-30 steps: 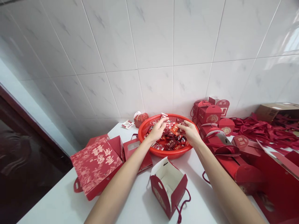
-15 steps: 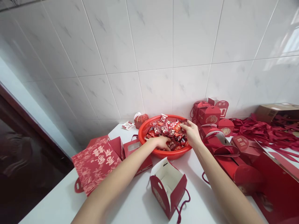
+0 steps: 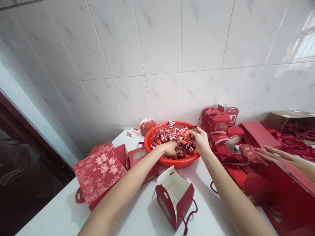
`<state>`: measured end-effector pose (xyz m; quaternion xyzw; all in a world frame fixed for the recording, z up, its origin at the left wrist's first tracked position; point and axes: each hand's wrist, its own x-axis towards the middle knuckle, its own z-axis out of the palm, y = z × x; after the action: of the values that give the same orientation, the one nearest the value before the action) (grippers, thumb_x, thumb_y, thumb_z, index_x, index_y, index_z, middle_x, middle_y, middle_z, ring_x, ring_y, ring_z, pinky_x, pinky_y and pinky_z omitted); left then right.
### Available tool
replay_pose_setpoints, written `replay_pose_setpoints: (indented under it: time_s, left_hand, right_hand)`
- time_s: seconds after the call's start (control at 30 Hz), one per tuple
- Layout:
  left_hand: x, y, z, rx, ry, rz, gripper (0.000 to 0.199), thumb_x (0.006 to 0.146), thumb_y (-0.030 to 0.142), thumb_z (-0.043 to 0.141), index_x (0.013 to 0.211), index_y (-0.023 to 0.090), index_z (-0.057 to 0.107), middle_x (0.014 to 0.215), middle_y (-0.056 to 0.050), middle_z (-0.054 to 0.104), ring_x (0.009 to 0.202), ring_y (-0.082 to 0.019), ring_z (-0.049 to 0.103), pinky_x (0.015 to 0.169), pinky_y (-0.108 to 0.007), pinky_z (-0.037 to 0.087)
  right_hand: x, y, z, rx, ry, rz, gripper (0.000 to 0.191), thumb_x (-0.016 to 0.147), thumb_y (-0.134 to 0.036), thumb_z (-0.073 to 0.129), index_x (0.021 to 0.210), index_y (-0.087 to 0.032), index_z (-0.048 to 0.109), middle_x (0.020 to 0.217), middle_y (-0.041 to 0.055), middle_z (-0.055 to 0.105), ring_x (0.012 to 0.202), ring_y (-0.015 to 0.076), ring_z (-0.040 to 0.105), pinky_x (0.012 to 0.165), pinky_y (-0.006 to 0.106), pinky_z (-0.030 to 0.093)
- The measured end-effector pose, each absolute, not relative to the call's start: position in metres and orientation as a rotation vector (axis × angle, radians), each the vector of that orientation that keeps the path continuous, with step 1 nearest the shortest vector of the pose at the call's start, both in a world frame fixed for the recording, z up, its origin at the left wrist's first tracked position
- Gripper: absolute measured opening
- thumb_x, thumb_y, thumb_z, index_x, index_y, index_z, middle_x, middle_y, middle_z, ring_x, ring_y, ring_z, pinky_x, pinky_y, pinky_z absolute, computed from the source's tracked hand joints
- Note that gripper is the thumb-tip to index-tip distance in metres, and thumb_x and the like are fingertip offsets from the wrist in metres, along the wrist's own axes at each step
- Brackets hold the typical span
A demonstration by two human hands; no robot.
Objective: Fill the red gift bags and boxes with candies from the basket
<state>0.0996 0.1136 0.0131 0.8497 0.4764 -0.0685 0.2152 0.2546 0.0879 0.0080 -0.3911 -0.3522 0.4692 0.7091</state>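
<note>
A red plastic basket [image 3: 180,164] stands against the tiled wall, filled with wrapped candies [image 3: 180,139] in red and brown. My left hand [image 3: 171,149] reaches into the front of the candies with its fingers curled down; what the fingertips hold is hidden. Over the basket's right side, my right hand [image 3: 199,137] pinches a dark red candy packet [image 3: 193,129]. In front of the basket sits an open dark red box [image 3: 175,200] with a cream inside and a cord handle.
Red boxes [image 3: 100,173] lie at the left, more boxes [image 3: 219,123] at the right. Beyond are red ribbons [image 3: 290,141] and a cardboard box [image 3: 279,118]. Another person's hand [image 3: 283,157] reaches in from the right edge. A small card [image 3: 133,132] lies left of the basket.
Another person's hand has come in at the right, and a red panel now lies by the ribbons. My left fingers have curled in more. The view has shifted slightly.
</note>
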Motion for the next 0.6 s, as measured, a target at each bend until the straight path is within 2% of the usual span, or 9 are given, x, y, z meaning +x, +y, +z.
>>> replay_pose_setpoints:
  time_s: [0.07,0.17,0.23,0.37,0.47,0.6]
  left_hand:
    - [0.097,0.1126,0.0142,2.367,1.351,-0.113,0.023,0.063,0.016,0.072,0.086,0.014,0.072,0.08,-0.004,0.072,0.076,-0.025,0.068,0.062,-0.026,0.048]
    - [0.094,0.1138,0.0128,2.372,1.412,-0.002,0.042,0.073,0.024,0.069,0.113,0.012,0.068,0.106,-0.01,0.073,0.097,-0.028,0.068,0.076,-0.029,0.051]
    - [0.0934,0.1146,0.0107,2.352,1.423,-0.02,0.057,0.072,0.033,0.074,0.124,0.013,0.063,0.117,-0.013,0.071,0.105,-0.031,0.067,0.084,-0.031,0.051]
    - [0.095,0.1135,0.0083,2.295,1.404,-0.169,0.077,0.06,0.036,0.084,0.131,0.017,0.061,0.124,-0.012,0.069,0.108,-0.033,0.067,0.085,-0.032,0.054]
    - [0.0975,0.1127,0.0083,2.281,1.411,-0.211,0.08,0.06,0.034,0.083,0.136,0.02,0.058,0.131,-0.011,0.066,0.11,-0.032,0.067,0.087,-0.032,0.054]
    - [0.1016,0.1159,0.006,2.292,1.438,-0.2,0.08,0.055,0.029,0.085,0.131,0.022,0.061,0.132,-0.01,0.066,0.114,-0.032,0.066,0.088,-0.031,0.054]
  right_hand:
    - [0.2549,0.087,0.009,-0.866,-0.771,1.031,0.024,0.051,-0.027,0.075,0.066,-0.02,0.058,0.054,-0.0064,0.056,0.049,0.0103,0.048,0.048,0.024,0.041]
    - [0.2548,0.0856,0.0106,-0.864,-0.758,1.019,0.026,0.05,-0.028,0.075,0.066,-0.021,0.056,0.053,-0.0071,0.054,0.049,0.0102,0.048,0.049,0.024,0.041]
    - [0.2544,0.085,0.0113,-0.863,-0.754,1.014,0.027,0.05,-0.029,0.076,0.066,-0.021,0.056,0.053,-0.0072,0.054,0.049,0.01,0.048,0.049,0.024,0.041]
    - [0.254,0.0849,0.0114,-0.863,-0.755,1.017,0.027,0.05,-0.028,0.076,0.066,-0.021,0.056,0.054,-0.0068,0.055,0.048,0.0101,0.047,0.048,0.023,0.04]
    - [0.254,0.0851,0.0112,-0.863,-0.753,1.018,0.025,0.049,-0.028,0.075,0.065,-0.02,0.057,0.052,-0.007,0.054,0.047,0.0096,0.046,0.047,0.023,0.039]
    - [0.2541,0.0848,0.0113,-0.858,-0.748,1.011,0.025,0.048,-0.027,0.076,0.064,-0.02,0.057,0.053,-0.0067,0.056,0.048,0.0098,0.047,0.047,0.023,0.04]
